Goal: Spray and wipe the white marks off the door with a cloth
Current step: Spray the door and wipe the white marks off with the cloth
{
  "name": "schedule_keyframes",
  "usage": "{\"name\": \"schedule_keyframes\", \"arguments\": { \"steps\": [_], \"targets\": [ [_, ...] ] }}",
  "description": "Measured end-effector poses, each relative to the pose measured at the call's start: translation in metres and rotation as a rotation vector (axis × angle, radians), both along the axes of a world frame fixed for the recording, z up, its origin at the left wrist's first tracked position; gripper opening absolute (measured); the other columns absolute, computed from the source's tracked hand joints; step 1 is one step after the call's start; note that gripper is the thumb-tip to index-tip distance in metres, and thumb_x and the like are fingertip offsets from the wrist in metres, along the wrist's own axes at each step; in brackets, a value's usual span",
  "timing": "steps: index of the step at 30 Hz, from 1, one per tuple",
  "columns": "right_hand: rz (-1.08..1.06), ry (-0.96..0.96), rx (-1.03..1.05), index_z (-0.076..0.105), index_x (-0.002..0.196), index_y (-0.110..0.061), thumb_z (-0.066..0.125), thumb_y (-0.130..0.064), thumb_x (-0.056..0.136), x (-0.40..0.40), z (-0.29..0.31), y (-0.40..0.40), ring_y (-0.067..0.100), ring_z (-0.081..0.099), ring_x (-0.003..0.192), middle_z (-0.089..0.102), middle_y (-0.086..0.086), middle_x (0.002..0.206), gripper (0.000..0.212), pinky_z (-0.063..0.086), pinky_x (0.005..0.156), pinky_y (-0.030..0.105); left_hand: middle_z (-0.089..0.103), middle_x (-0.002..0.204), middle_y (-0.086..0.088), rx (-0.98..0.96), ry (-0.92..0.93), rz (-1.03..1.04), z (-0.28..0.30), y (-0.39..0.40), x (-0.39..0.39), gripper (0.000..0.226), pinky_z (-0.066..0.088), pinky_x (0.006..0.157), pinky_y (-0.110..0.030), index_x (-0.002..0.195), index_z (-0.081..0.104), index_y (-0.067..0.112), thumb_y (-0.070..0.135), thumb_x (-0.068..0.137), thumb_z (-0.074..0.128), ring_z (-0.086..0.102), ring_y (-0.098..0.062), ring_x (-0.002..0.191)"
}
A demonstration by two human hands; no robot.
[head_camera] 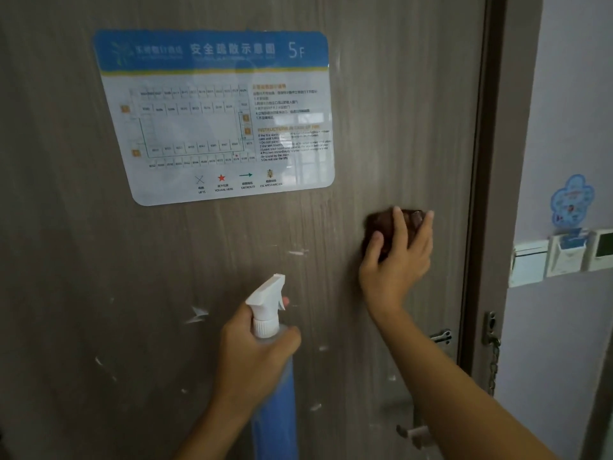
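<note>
Two hands: right presses 1 cloth flat on door; left grips 1 spray bottle.

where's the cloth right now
In the head view the cloth is pressed to the door under the right hand, right of centre, below the evacuation sign's lower right corner.

Grey-brown wood grain on the door, flecked with white marks. Dark brown cloth; white trigger head and blue body on the spray bottle. Blue header, yellow stripe, pale map with a red star on the evacuation sign.
</note>
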State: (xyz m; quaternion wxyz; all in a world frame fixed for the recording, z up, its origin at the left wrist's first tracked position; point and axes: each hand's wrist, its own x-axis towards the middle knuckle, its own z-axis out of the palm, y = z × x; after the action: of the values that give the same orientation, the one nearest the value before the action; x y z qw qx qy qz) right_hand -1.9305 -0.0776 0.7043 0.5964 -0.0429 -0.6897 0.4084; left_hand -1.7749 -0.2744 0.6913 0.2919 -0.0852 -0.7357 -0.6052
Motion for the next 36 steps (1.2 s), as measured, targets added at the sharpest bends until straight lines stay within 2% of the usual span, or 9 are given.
{"name": "schedule_keyframes", "arguments": {
  "steps": [3, 10, 12, 17, 20, 23, 29, 31, 36],
  "targets": [
    [-0.017, 0.008, 0.077, 0.045, 0.154, -0.031, 0.052, -0.038, 0.101, 0.005, -0.011, -0.035, 0.04, 0.017, 0.155, 0.014, 0.011, 0.171, 0.054, 0.018, 0.12, 0.061, 0.076, 0.083, -0.001, 0.002, 0.012, 0.01, 0.001, 0.003, -0.003, 0.041, 0.055, 0.062, -0.021, 0.103, 0.075, 0.026, 0.017, 0.063, 0.074, 0.066, -0.005, 0.066],
    [0.015, 0.174, 1.134, 0.048, 0.153, -0.033, 0.071, -0.03, 0.094, 0.007, -0.082, 0.005, 0.043, 0.026, 0.153, 0.027, 0.01, 0.167, 0.064, 0.029, 0.117, 0.064, 0.07, 0.072, 0.012, -0.01, 0.004, 0.016, -0.004, 0.005, -0.008, 0.038, 0.052, 0.06, -0.017, 0.098, 0.072, 0.023, -0.006, 0.074, 0.081, 0.062, 0.001, 0.062],
    [0.048, 0.16, 1.002, 0.043, 0.155, -0.033, 0.07, -0.029, 0.094, 0.004, -0.074, 0.026, 0.041, 0.026, 0.153, 0.026, 0.011, 0.167, 0.067, 0.029, 0.118, 0.061, 0.068, 0.067, 0.008, 0.003, 0.01, 0.014, -0.005, 0.002, -0.006, 0.034, 0.05, 0.056, -0.017, 0.095, 0.072, 0.024, 0.001, 0.071, 0.082, 0.059, 0.0, 0.058],
    [0.13, 0.066, 0.084, 0.041, 0.156, -0.028, 0.062, -0.034, 0.099, 0.005, -0.028, 0.015, 0.035, 0.025, 0.154, 0.019, 0.009, 0.17, 0.061, 0.027, 0.118, 0.063, 0.07, 0.073, -0.006, 0.019, 0.02, 0.016, -0.005, -0.006, -0.007, 0.037, 0.051, 0.057, -0.018, 0.099, 0.074, 0.025, 0.002, 0.071, 0.08, 0.06, -0.004, 0.059],
    [0.044, 0.009, -0.137, 0.042, 0.156, -0.029, 0.052, -0.037, 0.103, 0.007, 0.005, -0.032, 0.038, 0.02, 0.154, 0.013, 0.011, 0.171, 0.054, 0.021, 0.118, 0.065, 0.072, 0.075, 0.001, 0.027, 0.029, 0.043, -0.002, -0.008, -0.008, 0.037, 0.053, 0.062, -0.019, 0.1, 0.074, 0.026, 0.015, 0.065, 0.075, 0.064, -0.003, 0.063],
    [0.017, -0.017, -0.059, 0.039, 0.158, -0.029, 0.048, -0.036, 0.103, 0.019, 0.011, -0.081, 0.04, 0.018, 0.154, 0.011, 0.013, 0.172, 0.057, 0.02, 0.117, 0.062, 0.076, 0.087, 0.005, 0.043, 0.067, 0.076, 0.001, -0.008, -0.01, 0.039, 0.055, 0.068, -0.017, 0.1, 0.074, 0.027, 0.015, 0.063, 0.074, 0.069, -0.003, 0.073],
    [0.104, 0.179, 0.786, 0.05, 0.152, -0.03, 0.065, -0.03, 0.099, 0.026, -0.02, -0.066, 0.036, 0.031, 0.152, 0.03, 0.011, 0.167, 0.055, 0.033, 0.113, 0.055, 0.076, 0.089, 0.006, 0.033, 0.068, 0.095, 0.002, -0.021, -0.008, 0.038, 0.054, 0.067, -0.016, 0.103, 0.073, 0.023, 0.002, 0.073, 0.082, 0.071, -0.004, 0.075],
    [0.116, 0.207, 0.699, 0.053, 0.15, -0.025, 0.067, -0.028, 0.098, 0.019, -0.012, -0.041, 0.037, 0.036, 0.15, 0.033, 0.013, 0.165, 0.054, 0.038, 0.11, 0.052, 0.074, 0.079, 0.001, 0.036, 0.066, 0.092, 0.002, -0.027, -0.006, 0.035, 0.052, 0.06, -0.016, 0.101, 0.073, 0.021, 0.001, 0.073, 0.081, 0.067, -0.004, 0.065],
    [0.073, 0.127, -0.014, 0.049, 0.153, -0.023, 0.059, -0.031, 0.102, 0.006, 0.026, -0.043, 0.037, 0.022, 0.155, 0.02, 0.014, 0.17, 0.053, 0.029, 0.116, 0.065, 0.073, 0.079, -0.002, 0.04, 0.077, 0.086, 0.004, -0.032, -0.002, 0.035, 0.053, 0.062, -0.017, 0.103, 0.074, 0.018, 0.01, 0.069, 0.075, 0.067, -0.006, 0.065]
  ]
}}
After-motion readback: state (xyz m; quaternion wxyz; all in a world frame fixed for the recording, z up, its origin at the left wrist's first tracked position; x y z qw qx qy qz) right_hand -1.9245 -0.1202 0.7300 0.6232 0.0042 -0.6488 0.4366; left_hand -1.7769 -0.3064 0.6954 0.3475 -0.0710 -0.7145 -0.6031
